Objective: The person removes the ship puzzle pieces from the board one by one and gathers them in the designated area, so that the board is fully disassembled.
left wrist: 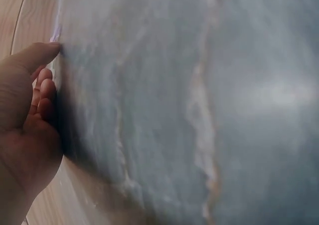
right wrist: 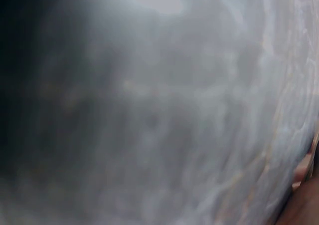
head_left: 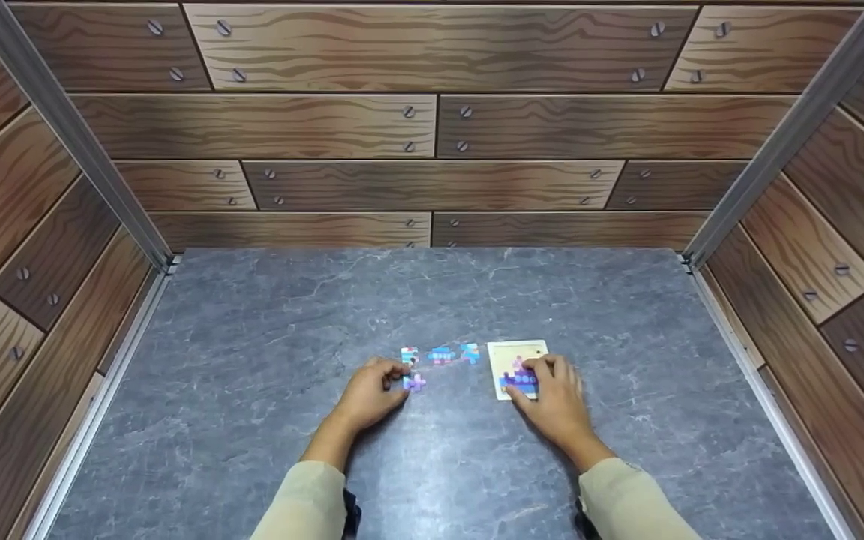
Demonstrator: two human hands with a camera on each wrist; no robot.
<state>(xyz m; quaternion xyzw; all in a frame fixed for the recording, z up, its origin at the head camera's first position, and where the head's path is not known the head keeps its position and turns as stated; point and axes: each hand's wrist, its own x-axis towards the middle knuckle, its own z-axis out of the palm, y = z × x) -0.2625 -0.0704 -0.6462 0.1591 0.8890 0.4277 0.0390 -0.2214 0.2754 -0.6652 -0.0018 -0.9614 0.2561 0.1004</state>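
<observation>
In the head view, my left hand [head_left: 372, 391] pinches the left side of a purple-and-blue jigsaw puzzle piece [head_left: 416, 383] between thumb and forefinger. The left wrist view shows that thumb [left wrist: 42, 53] against a purple edge, the rest of the piece being out of frame. My right hand [head_left: 554, 397] rests over a cream puzzle board [head_left: 503, 349], its thumb and fingertips touching the purple, pink and blue part [head_left: 520, 382] of the picture on it. The palm covers the board's lower right corner. Only a sliver of the right hand shows in the right wrist view.
Just beyond the left hand lies a light blue and red piece [head_left: 409, 355]. Two more puzzle pieces, one blue and pink [head_left: 441, 355] and one blue [head_left: 469, 352], lie between it and the board. Wood-patterned walls [head_left: 432, 127] enclose the grey marbled tabletop [head_left: 267, 315] on three sides.
</observation>
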